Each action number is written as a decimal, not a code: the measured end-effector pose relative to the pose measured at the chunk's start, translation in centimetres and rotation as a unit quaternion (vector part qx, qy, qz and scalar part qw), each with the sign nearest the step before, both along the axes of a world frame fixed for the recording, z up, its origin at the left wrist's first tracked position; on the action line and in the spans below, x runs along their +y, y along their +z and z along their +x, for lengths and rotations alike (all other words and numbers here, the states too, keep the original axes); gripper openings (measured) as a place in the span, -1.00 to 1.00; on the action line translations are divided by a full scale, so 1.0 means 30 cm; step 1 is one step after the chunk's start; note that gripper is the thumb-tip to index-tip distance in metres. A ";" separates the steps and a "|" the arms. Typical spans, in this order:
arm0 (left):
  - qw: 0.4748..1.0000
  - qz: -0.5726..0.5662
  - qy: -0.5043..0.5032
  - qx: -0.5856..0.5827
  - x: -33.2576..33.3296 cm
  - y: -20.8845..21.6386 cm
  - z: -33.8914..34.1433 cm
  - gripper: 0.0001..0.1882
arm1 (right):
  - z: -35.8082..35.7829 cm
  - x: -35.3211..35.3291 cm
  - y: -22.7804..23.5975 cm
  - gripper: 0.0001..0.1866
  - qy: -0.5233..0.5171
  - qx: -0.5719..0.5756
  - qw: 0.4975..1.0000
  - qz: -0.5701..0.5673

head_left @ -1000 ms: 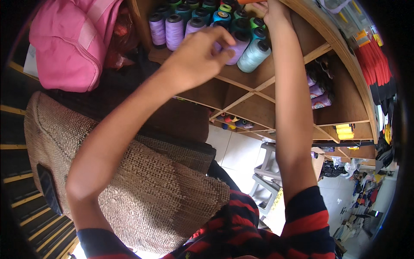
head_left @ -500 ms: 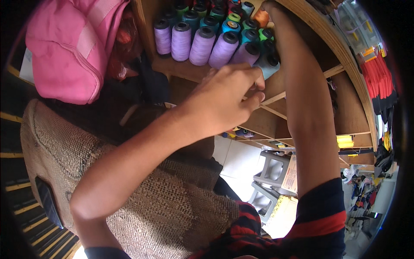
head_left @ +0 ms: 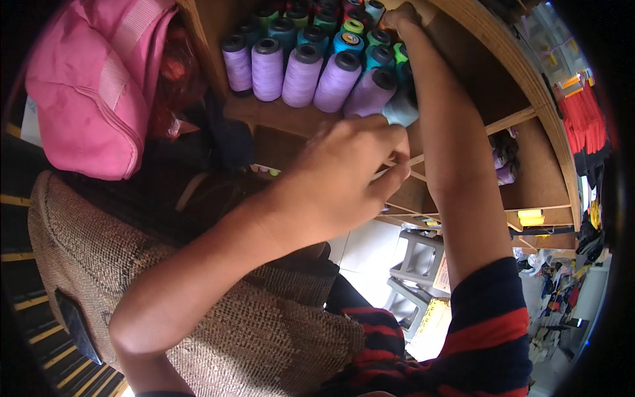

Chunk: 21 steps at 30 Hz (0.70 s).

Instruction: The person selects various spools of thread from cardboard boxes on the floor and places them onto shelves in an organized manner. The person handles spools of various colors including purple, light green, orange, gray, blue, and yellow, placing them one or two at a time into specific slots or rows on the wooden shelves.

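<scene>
Several thread cones stand upright in rows on a wooden shelf. A front row of lilac cones (head_left: 302, 76) has teal, green and red ones behind it, with a pale blue cone (head_left: 401, 109) at its right end. My right hand (head_left: 405, 16) reaches over them to the back of the shelf, its fingers closed at an orange thread cone (head_left: 385, 24) that they mostly hide. My left hand (head_left: 360, 169) hovers in front of the lilac cones, slightly blurred. Its fingers are curled and the thumb is near the forefinger; what they hold, if anything, cannot be made out.
A pink bag (head_left: 86, 99) lies at the left of the shelf. Brown woven cloth (head_left: 264, 324) spreads below my left forearm, with a dark phone-like slab (head_left: 78, 327) at its left. Lower wooden compartments (head_left: 529, 159) are at the right, and grey stools (head_left: 418, 255) stand on the floor.
The view has shifted a little. My left hand sits slightly lower, its thumb and forefinger closer together. My right hand remains at the orange cone, which shows less now.
</scene>
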State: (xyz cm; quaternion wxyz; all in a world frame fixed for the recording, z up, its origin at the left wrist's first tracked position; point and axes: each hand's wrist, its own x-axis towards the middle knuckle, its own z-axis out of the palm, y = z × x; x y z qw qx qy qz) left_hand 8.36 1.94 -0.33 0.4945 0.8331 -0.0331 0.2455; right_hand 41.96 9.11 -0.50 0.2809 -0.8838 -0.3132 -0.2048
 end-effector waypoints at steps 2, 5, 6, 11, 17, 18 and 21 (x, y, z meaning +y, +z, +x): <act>0.999 -0.018 0.034 0.036 0.009 0.026 -0.009 -0.87 | -0.008 0.021 -0.010 -0.48 0.003 -0.001 1.000 0.000; 0.996 -0.063 0.064 0.022 0.063 0.032 0.000 -0.88 | -0.023 0.036 -0.015 -0.47 0.006 -0.002 1.000 -0.003; 0.991 -0.117 0.066 0.011 0.079 0.037 0.004 -0.89 | -0.027 0.034 -0.016 -0.46 0.004 -0.003 1.000 -0.005; 0.992 -0.084 0.090 0.014 0.190 0.055 0.078 -0.82 | -0.054 0.038 -0.001 -0.45 0.001 -0.016 1.000 -0.009; 0.987 -0.038 0.150 0.046 0.295 0.035 0.173 -0.83 | -0.074 0.054 -0.006 -0.43 -0.005 -0.027 1.000 -0.012; 0.987 -0.064 0.141 0.051 0.304 0.032 0.196 -0.84 | -0.075 0.058 -0.004 -0.42 -0.006 -0.029 0.999 -0.012; 0.987 -0.076 0.125 0.060 0.339 0.059 0.264 -0.82 | -0.075 0.061 0.013 -0.41 -0.013 -0.041 0.999 -0.011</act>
